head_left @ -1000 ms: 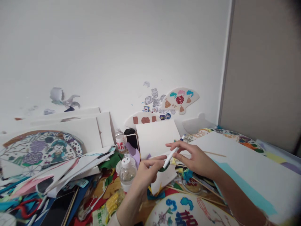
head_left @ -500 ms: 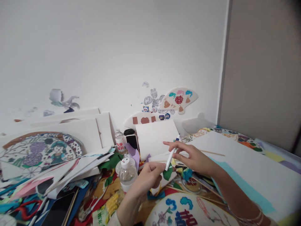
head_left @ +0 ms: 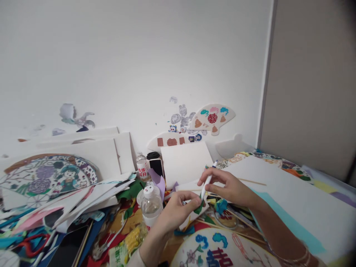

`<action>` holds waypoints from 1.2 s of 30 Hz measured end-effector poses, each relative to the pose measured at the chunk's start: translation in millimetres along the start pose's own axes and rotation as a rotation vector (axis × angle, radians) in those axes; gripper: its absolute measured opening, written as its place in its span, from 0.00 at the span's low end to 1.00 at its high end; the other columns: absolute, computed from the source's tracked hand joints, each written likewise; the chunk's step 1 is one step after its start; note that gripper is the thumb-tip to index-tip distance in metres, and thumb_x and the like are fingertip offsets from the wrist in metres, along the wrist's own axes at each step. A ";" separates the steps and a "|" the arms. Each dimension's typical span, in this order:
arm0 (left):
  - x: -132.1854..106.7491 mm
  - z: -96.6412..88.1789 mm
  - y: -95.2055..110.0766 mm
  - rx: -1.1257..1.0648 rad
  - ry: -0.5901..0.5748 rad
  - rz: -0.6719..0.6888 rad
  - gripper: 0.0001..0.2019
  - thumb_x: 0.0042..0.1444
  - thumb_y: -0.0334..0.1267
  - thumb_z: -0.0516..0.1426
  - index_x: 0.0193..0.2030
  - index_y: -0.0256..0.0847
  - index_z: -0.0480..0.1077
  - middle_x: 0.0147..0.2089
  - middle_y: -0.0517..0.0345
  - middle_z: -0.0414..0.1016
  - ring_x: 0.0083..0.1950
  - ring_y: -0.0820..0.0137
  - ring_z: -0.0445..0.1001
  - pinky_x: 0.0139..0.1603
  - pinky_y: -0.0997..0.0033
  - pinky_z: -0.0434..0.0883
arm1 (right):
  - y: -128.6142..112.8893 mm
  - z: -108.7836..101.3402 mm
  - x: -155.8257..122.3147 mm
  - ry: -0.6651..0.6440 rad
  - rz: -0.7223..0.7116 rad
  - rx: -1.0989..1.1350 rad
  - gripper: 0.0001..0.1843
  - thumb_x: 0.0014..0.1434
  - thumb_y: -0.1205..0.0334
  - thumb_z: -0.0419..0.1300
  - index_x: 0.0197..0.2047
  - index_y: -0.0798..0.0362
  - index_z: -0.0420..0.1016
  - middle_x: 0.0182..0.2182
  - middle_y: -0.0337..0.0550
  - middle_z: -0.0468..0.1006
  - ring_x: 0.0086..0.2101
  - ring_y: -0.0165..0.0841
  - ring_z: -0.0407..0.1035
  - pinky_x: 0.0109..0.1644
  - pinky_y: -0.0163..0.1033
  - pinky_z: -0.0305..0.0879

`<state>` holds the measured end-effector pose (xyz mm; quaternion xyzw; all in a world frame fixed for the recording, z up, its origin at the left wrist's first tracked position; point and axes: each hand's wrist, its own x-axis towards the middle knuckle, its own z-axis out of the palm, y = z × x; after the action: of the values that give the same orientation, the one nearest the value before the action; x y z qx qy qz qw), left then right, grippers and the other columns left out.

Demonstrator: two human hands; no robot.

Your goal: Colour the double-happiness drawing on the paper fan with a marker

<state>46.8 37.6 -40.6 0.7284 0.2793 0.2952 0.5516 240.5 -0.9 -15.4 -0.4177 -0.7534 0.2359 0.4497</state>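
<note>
Right of centre, low in the frame, a white pen (head_left: pixel 206 188) is clamped by the right hand's (head_left: pixel 226 188) fingers; a green scrap (head_left: pixel 198 210) is pinched by the left hand's (head_left: pixel 180 209). Close left, space is taken by a bottle (head_left: pixel 151 206); at bottom centre, a painted fan (head_left: pixel 222 247) is seen.

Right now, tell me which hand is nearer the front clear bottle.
Left. The left hand is just to the right of the front clear bottle; the right hand is farther right, past the left hand, holding a white pen.
</note>
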 end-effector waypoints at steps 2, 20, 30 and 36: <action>1.2 0.1 -2.1 0.014 0.021 0.022 0.18 0.50 0.50 0.59 0.30 0.33 0.72 0.28 0.58 0.68 0.28 0.78 0.59 0.28 0.77 0.55 | 1.1 2.0 0.1 0.020 0.004 0.009 0.10 0.58 0.53 0.58 0.38 0.51 0.70 0.37 0.41 0.75 0.35 0.31 0.70 0.44 0.37 0.66; -6.2 -0.2 4.0 0.170 0.017 0.023 0.16 0.46 0.48 0.62 0.35 0.36 0.71 0.28 0.60 0.69 0.23 0.79 0.55 0.24 0.76 0.52 | 3.4 1.1 -6.2 -0.042 -0.094 0.218 0.07 0.62 0.56 0.54 0.40 0.50 0.65 0.35 0.42 0.70 0.35 0.32 0.65 0.40 0.38 0.64; -0.8 -6.0 1.0 0.216 0.259 0.175 0.08 0.53 0.40 0.56 0.33 0.37 0.70 0.34 0.57 0.72 0.32 0.74 0.66 0.30 0.76 0.60 | 16.1 -2.5 4.4 0.297 0.011 0.277 0.07 0.58 0.60 0.57 0.40 0.49 0.64 0.37 0.41 0.71 0.38 0.34 0.66 0.46 0.41 0.63; -5.6 -4.9 6.1 0.193 0.331 0.196 0.09 0.54 0.41 0.56 0.34 0.37 0.68 0.34 0.59 0.70 0.26 0.78 0.60 0.25 0.77 0.57 | 22.3 -3.5 8.2 0.393 0.066 0.379 0.10 0.56 0.58 0.57 0.41 0.50 0.64 0.37 0.41 0.71 0.35 0.32 0.68 0.44 0.41 0.66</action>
<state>39.9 35.2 -34.3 0.7431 0.3211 0.4350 0.3943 250.8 18.0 -26.0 -0.3882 -0.5801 0.3016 0.6495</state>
